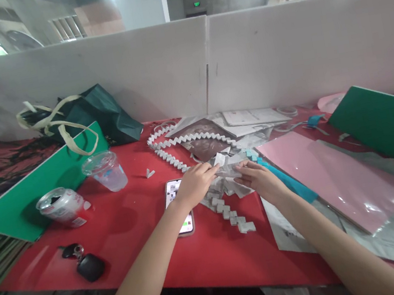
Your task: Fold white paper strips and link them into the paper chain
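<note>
My left hand [196, 184] pinches one end of a small strip of whitish-grey paper [228, 168]. Its other end is between the fingers of my right hand [257, 177]. Below the hands lie loose paper pieces [240, 189]. A zigzag chain of folded paper [227, 211] runs out toward me from under them. Another long zigzag paper chain [199, 137] loops on the table behind the hands. Blue folded pieces [252, 154] sit just beyond my right hand. A phone [186, 225] with a lit screen lies partly under my left wrist.
On the left of the red table [135, 250] are a drink can [63, 206], a plastic cup [105, 171], keys [90, 266] and a dark green bag [107, 115]. Pink sheets [334, 169] and a green board [389, 134] lie on the right. A white partition [112, 81] stands behind.
</note>
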Available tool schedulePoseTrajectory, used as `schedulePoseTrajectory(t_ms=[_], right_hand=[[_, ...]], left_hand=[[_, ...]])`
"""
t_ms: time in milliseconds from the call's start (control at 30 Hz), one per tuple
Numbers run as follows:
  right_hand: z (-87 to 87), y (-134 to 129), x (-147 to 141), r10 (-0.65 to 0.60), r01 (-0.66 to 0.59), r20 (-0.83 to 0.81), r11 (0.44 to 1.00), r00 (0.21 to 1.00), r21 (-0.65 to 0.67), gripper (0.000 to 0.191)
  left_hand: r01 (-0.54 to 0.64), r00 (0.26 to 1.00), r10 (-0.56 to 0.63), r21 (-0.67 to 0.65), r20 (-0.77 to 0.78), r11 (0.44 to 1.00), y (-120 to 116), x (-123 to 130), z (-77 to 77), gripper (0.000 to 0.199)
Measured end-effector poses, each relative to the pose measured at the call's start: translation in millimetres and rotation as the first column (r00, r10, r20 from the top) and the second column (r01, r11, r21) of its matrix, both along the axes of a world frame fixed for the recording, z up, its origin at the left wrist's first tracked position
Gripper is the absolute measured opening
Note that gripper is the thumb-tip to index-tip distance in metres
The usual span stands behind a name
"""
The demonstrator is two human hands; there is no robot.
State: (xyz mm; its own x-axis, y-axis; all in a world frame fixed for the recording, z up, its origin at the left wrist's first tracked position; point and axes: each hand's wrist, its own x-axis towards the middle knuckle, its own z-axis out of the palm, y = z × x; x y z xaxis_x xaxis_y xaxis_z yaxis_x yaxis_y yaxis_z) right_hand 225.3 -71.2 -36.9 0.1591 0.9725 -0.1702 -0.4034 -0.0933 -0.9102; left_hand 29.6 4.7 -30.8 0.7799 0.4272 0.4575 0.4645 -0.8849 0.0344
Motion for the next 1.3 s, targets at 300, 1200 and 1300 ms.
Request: schedulePoseTrajectory(t_ms=[300, 1200, 1300], right_hand=[[5.8, -1.8, -0.1, -0.057, 0.053, 0.102, 0.998, 0.993, 0.044, 0.026], [7.0, -4.6, -2.7, -0.045, 0.002, 0.263, 0.987, 0.964, 0.160, 0.024], [8.0, -4.3, -1.6, -0.094, 0.049, 0.255, 0.983, 0.962, 0.179, 0.026]], left_hand=[[0.042, 0.983, 0.000, -0.223, 0.185, 0.974, 0.2, 0.5, -0.6, 0.031], [0.396, 0.918, 0.011, -0.917, 0.396, -0.047, -1.4, -11.1, 20.6, 0.034], [0.417, 0.908, 0.044, -0.909, 0.417, 0.007, 0.4, -12.5, 22.9, 0.033]])
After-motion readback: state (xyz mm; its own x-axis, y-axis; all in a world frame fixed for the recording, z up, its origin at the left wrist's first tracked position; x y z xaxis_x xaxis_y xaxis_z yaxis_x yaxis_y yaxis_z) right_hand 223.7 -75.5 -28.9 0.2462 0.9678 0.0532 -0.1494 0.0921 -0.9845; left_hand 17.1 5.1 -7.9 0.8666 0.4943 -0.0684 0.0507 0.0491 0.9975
